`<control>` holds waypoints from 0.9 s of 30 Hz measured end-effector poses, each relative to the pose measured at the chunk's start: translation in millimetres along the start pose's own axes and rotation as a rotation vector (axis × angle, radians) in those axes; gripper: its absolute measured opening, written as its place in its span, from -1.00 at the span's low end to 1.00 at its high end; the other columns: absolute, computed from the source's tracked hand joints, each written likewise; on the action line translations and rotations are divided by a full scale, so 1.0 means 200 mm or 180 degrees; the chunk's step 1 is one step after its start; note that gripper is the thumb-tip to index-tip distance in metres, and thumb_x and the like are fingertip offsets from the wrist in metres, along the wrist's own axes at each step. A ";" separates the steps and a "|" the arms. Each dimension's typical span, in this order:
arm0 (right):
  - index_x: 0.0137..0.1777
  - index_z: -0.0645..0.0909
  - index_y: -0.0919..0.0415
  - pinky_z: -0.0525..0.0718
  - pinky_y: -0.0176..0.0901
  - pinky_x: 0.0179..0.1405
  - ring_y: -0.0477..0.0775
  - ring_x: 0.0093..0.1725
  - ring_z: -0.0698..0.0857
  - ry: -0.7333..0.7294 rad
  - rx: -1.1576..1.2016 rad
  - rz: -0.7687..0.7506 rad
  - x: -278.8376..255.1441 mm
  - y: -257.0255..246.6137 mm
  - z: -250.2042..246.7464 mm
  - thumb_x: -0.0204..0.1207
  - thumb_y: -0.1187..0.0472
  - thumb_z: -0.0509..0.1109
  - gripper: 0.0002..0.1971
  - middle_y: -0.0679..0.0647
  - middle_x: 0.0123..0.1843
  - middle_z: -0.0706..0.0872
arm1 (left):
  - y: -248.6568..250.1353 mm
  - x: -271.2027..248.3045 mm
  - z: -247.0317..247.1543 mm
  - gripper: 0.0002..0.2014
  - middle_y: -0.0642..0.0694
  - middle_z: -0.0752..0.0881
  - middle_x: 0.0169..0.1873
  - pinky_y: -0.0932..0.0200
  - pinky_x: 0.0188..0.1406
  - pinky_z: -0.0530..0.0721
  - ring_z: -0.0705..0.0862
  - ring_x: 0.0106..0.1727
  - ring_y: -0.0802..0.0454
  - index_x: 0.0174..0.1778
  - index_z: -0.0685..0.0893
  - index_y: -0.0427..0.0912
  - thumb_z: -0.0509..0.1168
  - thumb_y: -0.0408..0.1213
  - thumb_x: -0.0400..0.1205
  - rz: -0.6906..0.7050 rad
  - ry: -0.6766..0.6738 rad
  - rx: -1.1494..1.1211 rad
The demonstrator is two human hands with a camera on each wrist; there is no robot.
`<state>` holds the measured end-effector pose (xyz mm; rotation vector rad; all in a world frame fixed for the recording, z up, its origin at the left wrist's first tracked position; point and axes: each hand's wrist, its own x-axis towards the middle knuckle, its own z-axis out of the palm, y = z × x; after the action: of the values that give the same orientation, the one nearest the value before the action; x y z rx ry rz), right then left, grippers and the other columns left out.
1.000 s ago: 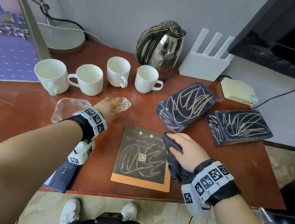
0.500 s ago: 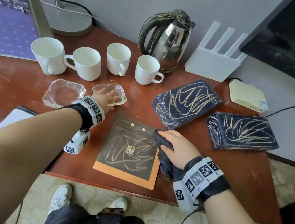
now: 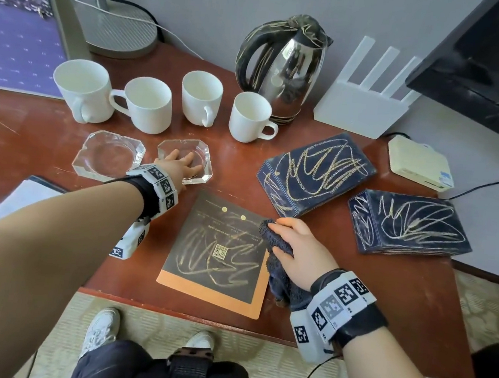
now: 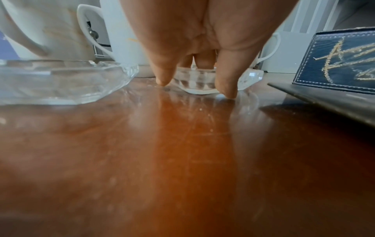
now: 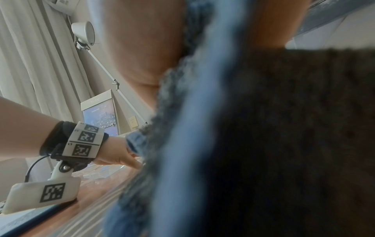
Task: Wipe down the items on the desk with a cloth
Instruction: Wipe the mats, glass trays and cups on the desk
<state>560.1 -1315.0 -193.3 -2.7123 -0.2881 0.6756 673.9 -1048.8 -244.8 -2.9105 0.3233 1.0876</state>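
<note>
A clear glass ashtray (image 3: 206,160) (image 4: 194,81) lies flat on the brown desk (image 3: 354,296), next to a second glass ashtray (image 3: 107,155) (image 4: 56,83). My left hand (image 3: 179,163) rests on it with straight fingers in the bowl. In the left wrist view two fingertips (image 4: 226,92) touch the desk in front of it. My right hand (image 3: 297,248) grips a bunched dark blue cloth (image 3: 276,267) (image 5: 263,144). The cloth sits at the right edge of a dark card (image 3: 219,248) scribbled with yellow marks.
Several white mugs (image 3: 148,104) and a steel kettle (image 3: 285,67) stand behind the ashtrays. Two scribbled dark blue boxes (image 3: 316,168) (image 3: 407,224) lie to the right. Behind those are a white router (image 3: 361,108) and a small white box (image 3: 418,162). A notepad (image 3: 20,201) lies near left.
One second ago my left hand held the ashtray tilted above the desk. It now lies flat beside the other ashtray with the hand still on it. The right hand and cloth barely moved.
</note>
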 end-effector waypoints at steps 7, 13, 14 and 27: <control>0.49 0.40 -0.03 0.50 -0.16 0.21 0.02 0.34 0.49 0.0087 -0.0002 0.0009 0.00 0.03 0.00 0.63 0.24 0.21 -0.57 -0.10 0.50 0.34 | 0.16 -0.15 0.06 -0.38 -0.06 -0.10 0.65 -0.26 0.56 -0.20 -0.21 0.64 -0.24 0.64 0.05 0.01 0.15 -0.24 0.67 0.0106 0.0913 -0.0285; 0.45 0.44 -0.03 0.51 -0.11 0.26 0.04 0.38 0.46 0.0298 -0.0176 -0.0001 0.06 0.01 -0.01 0.62 0.25 0.20 -0.59 -0.12 0.51 0.36 | 0.36 -0.27 0.19 -0.25 -0.08 -0.25 0.64 -0.15 0.58 -0.25 -0.29 0.64 -0.15 0.65 -0.08 0.01 0.17 0.09 0.64 0.0498 0.0577 0.0013; 0.44 0.46 -0.03 0.52 -0.08 0.26 0.06 0.38 0.44 0.0357 -0.0318 0.0086 0.07 0.01 -0.01 0.62 0.25 0.19 -0.60 -0.11 0.51 0.36 | 0.36 -0.27 0.21 -0.21 -0.09 -0.27 0.64 -0.15 0.58 -0.25 -0.29 0.64 -0.14 0.65 -0.11 0.01 0.18 0.14 0.62 0.0485 0.0472 0.0042; 0.49 0.40 -0.01 0.54 -0.06 0.14 0.14 0.37 0.35 -0.0160 -0.1228 0.0071 0.18 0.00 0.15 0.60 0.38 0.10 -0.51 -0.02 0.49 0.34 | 0.29 -0.28 0.35 0.02 -0.08 -0.39 0.60 -0.03 0.58 -0.26 -0.32 0.63 -0.13 0.63 -0.27 0.05 0.31 0.22 0.49 0.0375 0.0140 -0.0192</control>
<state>577.4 -1297.9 -233.2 -3.0689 -0.4412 0.7628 574.8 -1088.0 -258.3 -3.0065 0.4772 1.0670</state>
